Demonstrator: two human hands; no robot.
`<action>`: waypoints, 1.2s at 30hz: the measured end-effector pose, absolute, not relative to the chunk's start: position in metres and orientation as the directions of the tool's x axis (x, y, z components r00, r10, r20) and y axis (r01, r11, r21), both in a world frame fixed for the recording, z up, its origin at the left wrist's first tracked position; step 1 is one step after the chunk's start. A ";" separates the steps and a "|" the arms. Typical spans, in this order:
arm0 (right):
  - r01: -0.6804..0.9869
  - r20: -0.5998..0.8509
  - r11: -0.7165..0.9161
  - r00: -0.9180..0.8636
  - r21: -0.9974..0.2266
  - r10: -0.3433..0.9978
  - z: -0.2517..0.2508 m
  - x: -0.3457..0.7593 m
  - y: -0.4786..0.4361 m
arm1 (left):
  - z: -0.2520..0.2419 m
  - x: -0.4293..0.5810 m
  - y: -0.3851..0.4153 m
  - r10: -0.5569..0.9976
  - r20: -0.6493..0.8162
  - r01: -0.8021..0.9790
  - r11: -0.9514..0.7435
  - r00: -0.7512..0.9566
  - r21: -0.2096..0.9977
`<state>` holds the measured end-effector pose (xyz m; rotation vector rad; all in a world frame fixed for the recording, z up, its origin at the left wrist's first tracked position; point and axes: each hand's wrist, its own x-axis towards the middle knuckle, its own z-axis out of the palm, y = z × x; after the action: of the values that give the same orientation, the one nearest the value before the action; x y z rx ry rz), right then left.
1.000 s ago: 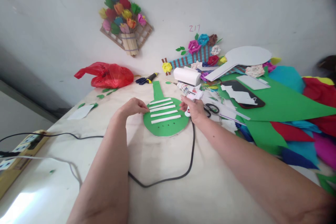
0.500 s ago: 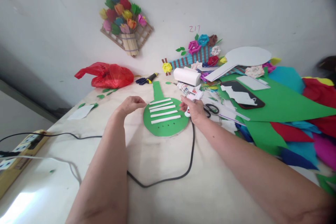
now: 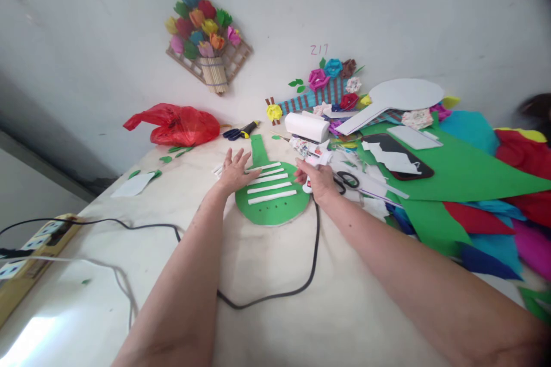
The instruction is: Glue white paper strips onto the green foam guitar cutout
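Observation:
A green paddle-shaped cutout (image 3: 275,206) lies flat on the table with several white strips (image 3: 272,187) across it. My left hand (image 3: 235,171) is open, fingers spread, resting at the cutout's left edge near loose white strips (image 3: 217,170). My right hand (image 3: 316,179) is closed around a white glue gun (image 3: 318,159) at the cutout's right edge. The gun's black cord (image 3: 297,275) trails back toward me across the table.
Black scissors (image 3: 349,179) lie right of my right hand. Coloured paper sheets (image 3: 465,172) pile up at the right. A red plastic bag (image 3: 181,124), blue-handled scissors (image 3: 239,131) and a white roll (image 3: 306,125) sit at the back. A power strip (image 3: 30,252) is at the left edge.
My left hand opened from a pinch and moved forward, fingers now spread flat by the cutout's upper left. The right hand has stayed in place on the glue gun.

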<state>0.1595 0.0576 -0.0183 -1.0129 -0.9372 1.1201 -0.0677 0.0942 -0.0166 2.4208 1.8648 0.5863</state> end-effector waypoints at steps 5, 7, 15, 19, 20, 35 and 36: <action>-0.252 0.083 0.131 0.192 -0.959 0.978 -0.017 0.160 0.057 | -0.015 -0.063 0.090 0.974 0.207 0.942 -0.155 0.095 0.297; -0.246 0.084 0.131 0.193 -0.960 0.978 -0.017 0.160 0.057 | -0.015 -0.062 0.090 0.973 0.209 0.941 -0.159 0.098 0.300; -0.247 0.096 0.142 0.189 -0.959 0.977 -0.019 0.160 0.058 | -0.014 -0.057 0.089 0.979 0.185 0.952 -0.132 0.082 0.278; -0.246 0.100 0.144 0.185 -0.959 0.978 -0.018 0.160 0.057 | -0.012 -0.051 0.088 0.980 0.180 0.958 -0.130 0.085 0.255; -0.244 0.098 0.142 0.183 -0.959 0.978 -0.018 0.160 0.057 | -0.011 -0.049 0.088 0.982 0.170 0.960 -0.125 0.084 0.249; -0.257 0.079 0.124 0.179 -0.958 0.981 -0.018 0.160 0.057 | 0.017 -0.048 0.078 0.886 0.364 0.889 -0.389 0.288 0.242; -0.260 0.081 0.126 0.179 -0.957 0.980 -0.019 0.160 0.057 | 0.019 -0.046 0.078 0.884 0.337 0.868 -0.419 0.323 0.268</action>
<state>0.1595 0.0571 -0.0186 -1.0086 -0.9371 1.1293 -0.0458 0.0780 0.0193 2.5237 1.6726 0.6833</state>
